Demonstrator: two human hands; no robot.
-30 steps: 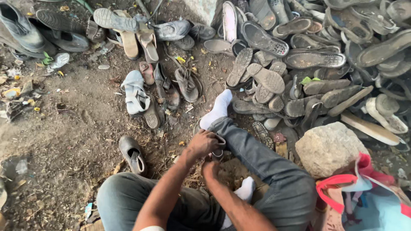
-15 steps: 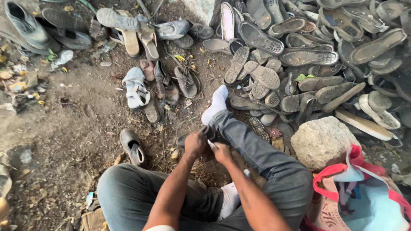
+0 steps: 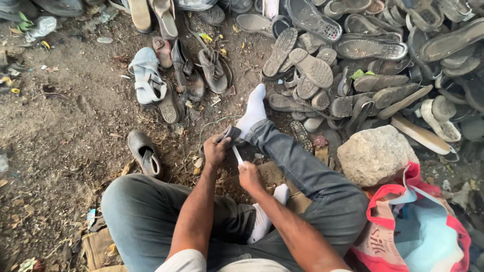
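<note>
A small dark shoe piece [image 3: 229,135] lies against the ankle of the person's stretched-out leg, just near of the white sock [image 3: 253,112], so the leg serves as a rest that keeps it from shifting. The left hand [image 3: 216,150] is clenched over its near edge, pinning it down. The right hand [image 3: 249,176], a little nearer and to the right, is closed around the grip of a thin pale blade or tool [image 3: 237,154], whose tip points up toward the piece; what kind of tool it is cannot be told for sure. Both forearms run forward between the knees, which keeps the work close and low over the dirt ground [image 3: 65,116].

Left of the hands a single dark shoe [image 3: 144,152] lies by itself. Farther off, a pale sandal [image 3: 146,75] and a few worn shoes lie side by side. To the far right a large heap of soles and sandals [image 3: 363,60] covers the ground. Near right sits a rough grey stone [image 3: 379,155], and beside it an open red-and-blue bag [image 3: 418,226], within arm's reach.
</note>
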